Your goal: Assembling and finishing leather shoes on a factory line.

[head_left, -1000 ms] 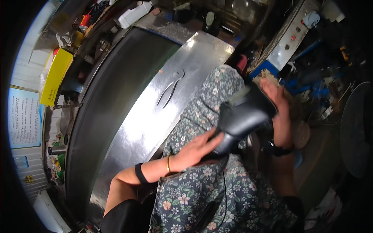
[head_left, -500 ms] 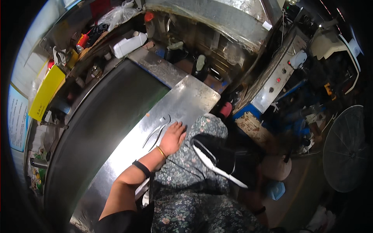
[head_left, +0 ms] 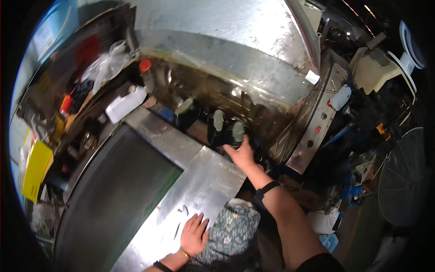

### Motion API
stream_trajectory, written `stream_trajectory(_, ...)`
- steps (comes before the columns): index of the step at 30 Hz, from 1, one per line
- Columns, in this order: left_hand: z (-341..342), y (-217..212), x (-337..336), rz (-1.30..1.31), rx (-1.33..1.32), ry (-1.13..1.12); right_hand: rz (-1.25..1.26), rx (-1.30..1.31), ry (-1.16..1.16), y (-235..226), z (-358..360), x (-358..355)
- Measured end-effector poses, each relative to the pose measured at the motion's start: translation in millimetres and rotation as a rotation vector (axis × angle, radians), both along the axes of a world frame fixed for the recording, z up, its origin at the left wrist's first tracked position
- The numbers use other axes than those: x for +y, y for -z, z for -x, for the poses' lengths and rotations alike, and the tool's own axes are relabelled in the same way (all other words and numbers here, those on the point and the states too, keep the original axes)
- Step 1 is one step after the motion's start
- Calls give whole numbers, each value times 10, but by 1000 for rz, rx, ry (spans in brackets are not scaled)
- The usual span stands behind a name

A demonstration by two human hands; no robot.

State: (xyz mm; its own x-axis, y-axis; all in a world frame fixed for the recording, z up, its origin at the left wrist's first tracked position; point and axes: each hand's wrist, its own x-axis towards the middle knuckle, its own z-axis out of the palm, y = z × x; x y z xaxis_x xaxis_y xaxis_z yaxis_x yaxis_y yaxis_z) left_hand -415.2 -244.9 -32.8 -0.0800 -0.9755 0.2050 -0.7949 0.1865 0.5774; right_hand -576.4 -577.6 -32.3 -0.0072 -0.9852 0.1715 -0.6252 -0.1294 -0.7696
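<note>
Head view: our right hand point(head_left: 241, 154) reaches forward, fingers on a dark bottle with a pale green cap point(head_left: 236, 133) at the far end of the shiny steel bench point(head_left: 199, 190). Our left hand point(head_left: 195, 235) rests flat and released on the bench's near part, beside the flowered cloth point(head_left: 231, 229).

Dim w/ glare on steel hood point(head_left: 217, 41), soft blur, heavy fisheye warp, black corners.

I see a dark bottle point(head_left: 237, 134) with a pale green cap, upright, beside two like it.
</note>
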Motion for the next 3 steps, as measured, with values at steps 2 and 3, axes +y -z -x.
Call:
stream_trajectory(2, -21, 62, 53, -56, -53, -43, -243, 141, -222, -55, -319, -164)
stream_trajectory(3, -3, 156, -24, -79, -68, 21, -296, 32, -281, 257, -243, -423)
